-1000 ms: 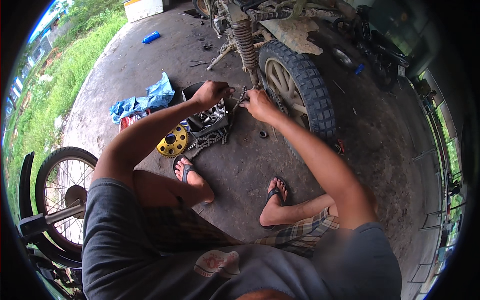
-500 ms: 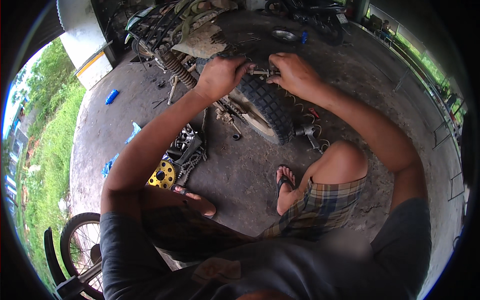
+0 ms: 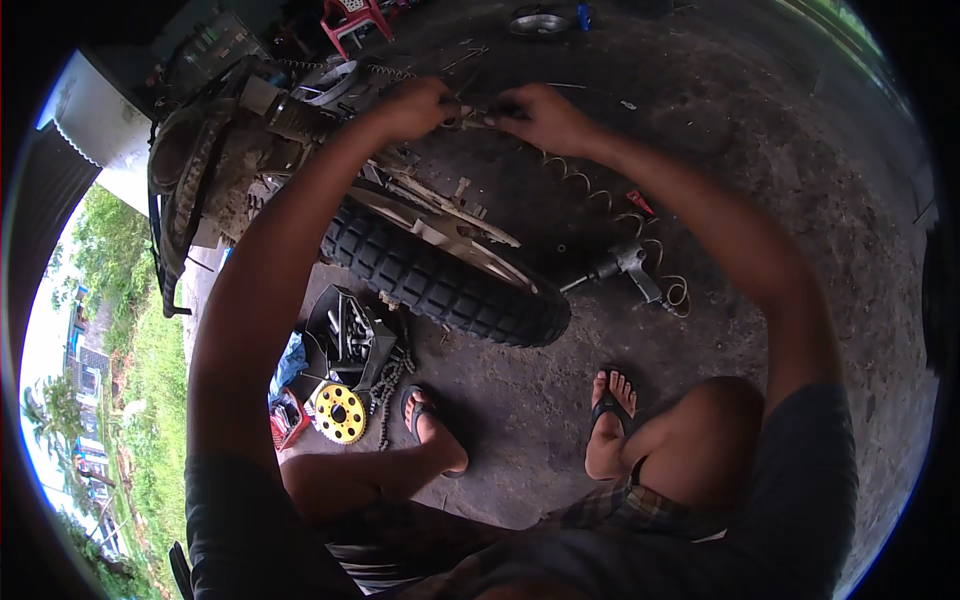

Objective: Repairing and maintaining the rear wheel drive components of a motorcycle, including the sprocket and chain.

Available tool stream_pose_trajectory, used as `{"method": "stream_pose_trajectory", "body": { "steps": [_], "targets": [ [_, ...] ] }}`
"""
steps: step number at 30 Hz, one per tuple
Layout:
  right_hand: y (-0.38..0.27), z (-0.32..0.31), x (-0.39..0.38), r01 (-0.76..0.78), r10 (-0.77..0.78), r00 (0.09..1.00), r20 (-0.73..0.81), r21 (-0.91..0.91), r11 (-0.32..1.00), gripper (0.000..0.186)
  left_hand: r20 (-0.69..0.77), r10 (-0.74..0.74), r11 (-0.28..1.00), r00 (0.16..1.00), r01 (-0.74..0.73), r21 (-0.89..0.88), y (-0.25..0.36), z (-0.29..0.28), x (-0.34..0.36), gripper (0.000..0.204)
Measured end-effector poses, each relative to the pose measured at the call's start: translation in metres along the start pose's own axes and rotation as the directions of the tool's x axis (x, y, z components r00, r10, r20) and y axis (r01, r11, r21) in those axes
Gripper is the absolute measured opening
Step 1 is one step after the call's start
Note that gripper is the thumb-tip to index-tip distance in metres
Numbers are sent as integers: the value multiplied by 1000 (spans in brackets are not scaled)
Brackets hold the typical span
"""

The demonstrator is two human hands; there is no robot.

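Note:
My left hand (image 3: 420, 108) and my right hand (image 3: 530, 117) are raised close together at the top centre, both with fingers closed on a small metal part (image 3: 468, 118), like a bolt or fitting; its exact shape is hard to make out. Below them lies the motorbike's knobby-tyred rear wheel (image 3: 440, 292), with a pale swingarm-like part (image 3: 460, 215) along it. The motorbike's dirty body (image 3: 205, 165) is at the left, partly behind my left forearm.
An air impact wrench (image 3: 625, 270) with coiled hose lies right of the wheel, near red pliers (image 3: 640, 202). Below left are a tool case (image 3: 350, 340), yellow sprocket (image 3: 340, 414), loose chain (image 3: 395, 380) and red basket (image 3: 287, 420). A red chair (image 3: 350, 22) and metal pan (image 3: 538, 24) stand farther back.
Both hands have risen from beside the chain and tool case to above the wheel, the small part between them. The view has swung, bringing the impact wrench and red chair into sight.

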State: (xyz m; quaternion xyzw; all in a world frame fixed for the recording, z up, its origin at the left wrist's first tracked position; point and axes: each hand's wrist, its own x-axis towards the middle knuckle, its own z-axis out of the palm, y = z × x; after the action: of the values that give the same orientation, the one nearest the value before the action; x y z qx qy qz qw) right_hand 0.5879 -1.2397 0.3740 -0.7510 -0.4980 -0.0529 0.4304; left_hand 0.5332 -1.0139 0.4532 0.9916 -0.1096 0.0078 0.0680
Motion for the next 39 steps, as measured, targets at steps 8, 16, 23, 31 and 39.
{"method": "stream_pose_trajectory", "body": {
  "steps": [8,16,23,31,39],
  "targets": [
    [100,91,-36,-54,92,989,-117,294,954,26,252,-86,968,964,20,251,-27,67,62,50],
    [124,167,-58,-432,495,865,77,615,660,21,329,-39,876,943,-127,466,-72,110,84,42],
    [132,201,-60,-510,617,748,244,806,300,23,581,-52,958,813,-124,259,-107,115,87,19],
    [134,199,-51,-561,649,710,273,777,286,21,640,69,996,765,-86,-5,-117,145,80,30],
    [125,184,-34,-639,651,724,228,577,508,37,693,26,994,720,-90,56,-116,156,81,32]
  ]
}}
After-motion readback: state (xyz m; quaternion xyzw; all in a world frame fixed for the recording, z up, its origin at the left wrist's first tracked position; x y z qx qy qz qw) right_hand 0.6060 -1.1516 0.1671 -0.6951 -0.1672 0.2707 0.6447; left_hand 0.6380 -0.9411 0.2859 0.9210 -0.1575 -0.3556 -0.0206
